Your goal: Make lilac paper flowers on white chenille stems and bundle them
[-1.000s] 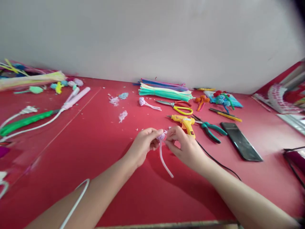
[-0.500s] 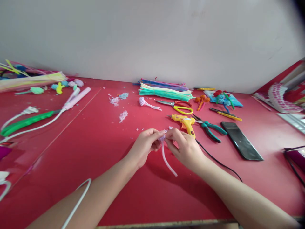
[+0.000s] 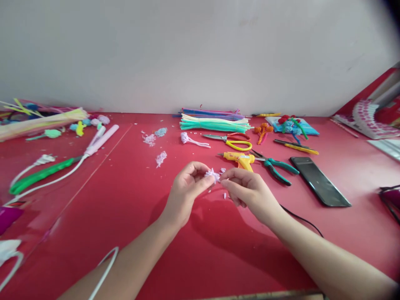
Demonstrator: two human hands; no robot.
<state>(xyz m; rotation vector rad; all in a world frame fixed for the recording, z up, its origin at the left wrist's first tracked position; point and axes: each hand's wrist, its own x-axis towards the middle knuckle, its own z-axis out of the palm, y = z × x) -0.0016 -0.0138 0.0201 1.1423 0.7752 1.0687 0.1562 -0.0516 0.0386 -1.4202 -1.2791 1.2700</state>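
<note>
A fluffy lilac pipe cleaner flower (image 3: 213,176) is pinched between the thumb and fingers of my left hand (image 3: 189,187), above the middle of the red table. My right hand (image 3: 245,185) has its thumb and index finger pressed together at the flower's right edge. The flower's stem is hidden from this angle. Small lilac fluff scraps (image 3: 224,195) lie just below my fingers. Beyond my right hand is a yellow glue gun (image 3: 239,159), its grip partly covered by that hand.
Scissors (image 3: 237,141), teal-handled pliers (image 3: 278,168) and a phone (image 3: 318,180) lie to the right. Bundled pipe cleaners (image 3: 215,123) rest by the wall, near another lilac flower (image 3: 185,138). A pink hair straightener (image 3: 101,139) and a green-handled tool (image 3: 45,175) lie left.
The flower has turned, so its fluffy head shows and the stem that hung down is out of sight. My right hand has shifted slightly right, and more lilac scraps show beneath.
</note>
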